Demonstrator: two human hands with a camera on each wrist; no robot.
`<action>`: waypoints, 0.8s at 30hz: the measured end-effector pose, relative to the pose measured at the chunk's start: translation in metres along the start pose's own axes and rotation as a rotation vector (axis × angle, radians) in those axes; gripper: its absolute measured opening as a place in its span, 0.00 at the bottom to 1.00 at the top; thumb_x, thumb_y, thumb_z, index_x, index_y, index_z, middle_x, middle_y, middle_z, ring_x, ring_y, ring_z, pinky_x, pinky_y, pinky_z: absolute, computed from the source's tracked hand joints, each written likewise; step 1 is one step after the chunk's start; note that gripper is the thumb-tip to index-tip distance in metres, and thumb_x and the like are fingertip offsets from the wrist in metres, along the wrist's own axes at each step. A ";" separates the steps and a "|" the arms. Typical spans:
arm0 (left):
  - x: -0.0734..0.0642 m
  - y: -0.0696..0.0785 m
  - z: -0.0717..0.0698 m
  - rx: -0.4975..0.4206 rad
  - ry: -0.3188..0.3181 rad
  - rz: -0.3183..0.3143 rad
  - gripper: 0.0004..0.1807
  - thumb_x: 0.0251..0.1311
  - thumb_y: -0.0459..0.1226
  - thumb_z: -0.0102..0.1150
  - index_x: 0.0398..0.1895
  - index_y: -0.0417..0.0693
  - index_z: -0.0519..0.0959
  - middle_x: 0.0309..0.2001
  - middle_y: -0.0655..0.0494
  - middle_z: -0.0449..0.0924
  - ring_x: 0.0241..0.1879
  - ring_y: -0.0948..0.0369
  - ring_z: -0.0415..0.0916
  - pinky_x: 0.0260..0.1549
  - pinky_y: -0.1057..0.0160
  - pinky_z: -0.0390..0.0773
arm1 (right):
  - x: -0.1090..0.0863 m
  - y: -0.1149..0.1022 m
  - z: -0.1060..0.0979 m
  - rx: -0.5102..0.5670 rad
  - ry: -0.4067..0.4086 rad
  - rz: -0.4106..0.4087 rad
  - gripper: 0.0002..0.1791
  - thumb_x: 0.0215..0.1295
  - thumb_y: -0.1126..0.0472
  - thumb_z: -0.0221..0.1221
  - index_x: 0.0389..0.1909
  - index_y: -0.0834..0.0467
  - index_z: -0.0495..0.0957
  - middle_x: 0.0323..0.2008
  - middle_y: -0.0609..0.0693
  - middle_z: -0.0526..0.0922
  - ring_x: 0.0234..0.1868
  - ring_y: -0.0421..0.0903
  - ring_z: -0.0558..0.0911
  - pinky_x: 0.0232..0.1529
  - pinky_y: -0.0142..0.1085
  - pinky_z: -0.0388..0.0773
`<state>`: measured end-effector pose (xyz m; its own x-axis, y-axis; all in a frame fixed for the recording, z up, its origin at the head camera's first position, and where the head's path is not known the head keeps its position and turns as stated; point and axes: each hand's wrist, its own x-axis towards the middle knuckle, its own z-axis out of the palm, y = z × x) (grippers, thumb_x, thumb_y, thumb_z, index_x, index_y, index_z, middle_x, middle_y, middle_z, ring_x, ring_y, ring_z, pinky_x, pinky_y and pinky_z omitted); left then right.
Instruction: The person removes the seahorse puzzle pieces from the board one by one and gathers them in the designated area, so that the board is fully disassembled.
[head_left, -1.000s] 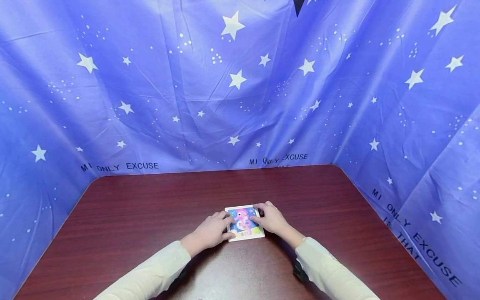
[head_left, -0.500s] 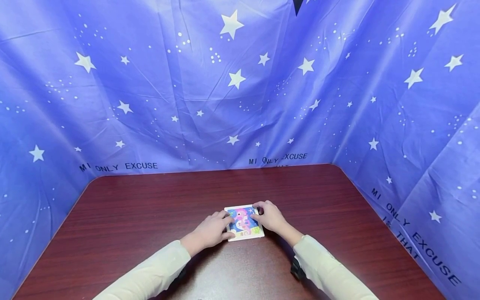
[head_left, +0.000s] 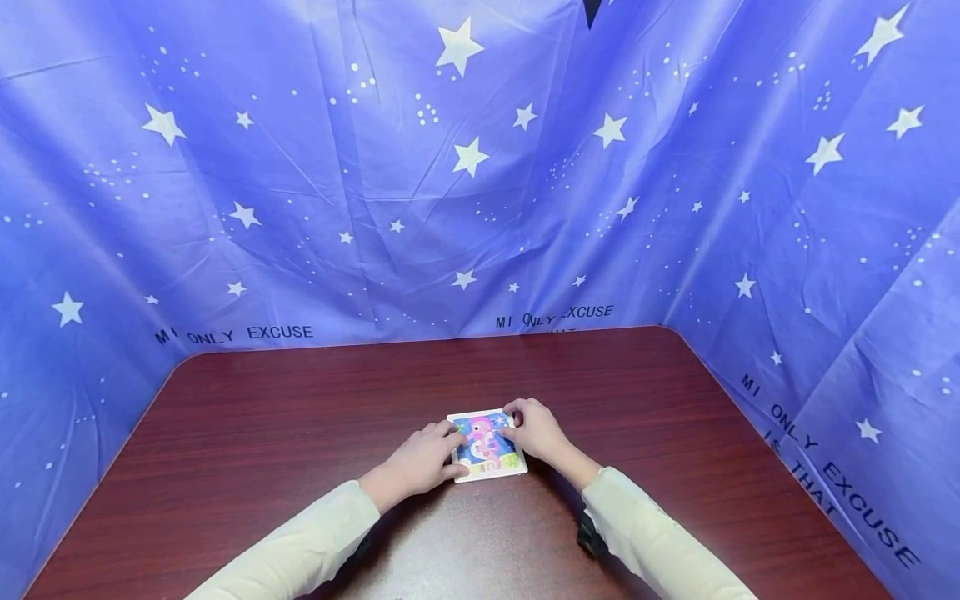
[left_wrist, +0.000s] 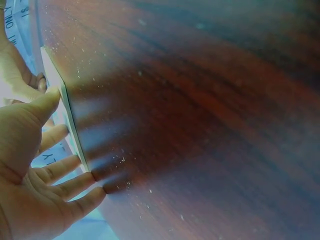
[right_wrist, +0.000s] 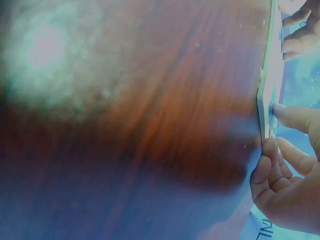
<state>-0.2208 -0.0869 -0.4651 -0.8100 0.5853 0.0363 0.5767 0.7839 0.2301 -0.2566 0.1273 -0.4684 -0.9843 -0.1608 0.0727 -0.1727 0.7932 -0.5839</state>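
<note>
Seahorse board [head_left: 489, 446], lower centre of frame, on the table [head_left: 285, 408]. Left hand [head_left: 417, 463], fingers spread and nearly straight, touches its left side, no firm hold. Right hand [head_left: 543, 432] pinches near upper-right corner, thumb on face. Light, even pressure from both sides seems best.

Cloth walls [head_left: 405, 187]: blue-violet, star-printed, left, far and right.
Lettering [head_left: 280, 332]: black capitals, low down.
Tabletop [head_left: 300, 417]: reddish-brown wood grain, rounded far corners.
Glare [head_left: 435, 546]: pale, near middle.
</note>
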 end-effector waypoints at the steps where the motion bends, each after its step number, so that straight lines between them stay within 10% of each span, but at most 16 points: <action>1: 0.000 0.000 0.000 -0.002 -0.002 -0.002 0.22 0.58 0.51 0.58 0.50 0.49 0.76 0.53 0.48 0.73 0.52 0.51 0.72 0.47 0.49 0.74 | 0.000 0.000 0.000 0.003 0.001 -0.001 0.16 0.49 0.60 0.68 0.39 0.62 0.79 0.25 0.49 0.71 0.25 0.40 0.67 0.29 0.30 0.62; 24: -0.001 0.004 -0.001 -0.001 -0.019 -0.024 0.22 0.59 0.52 0.57 0.50 0.50 0.76 0.53 0.50 0.73 0.51 0.52 0.72 0.48 0.50 0.74 | -0.001 0.000 -0.002 0.029 0.001 -0.010 0.17 0.48 0.62 0.69 0.39 0.61 0.78 0.24 0.48 0.72 0.25 0.40 0.68 0.29 0.30 0.63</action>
<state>-0.2185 -0.0847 -0.4632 -0.8213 0.5703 0.0118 0.5571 0.7975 0.2316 -0.2557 0.1283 -0.4668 -0.9826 -0.1682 0.0790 -0.1813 0.7740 -0.6067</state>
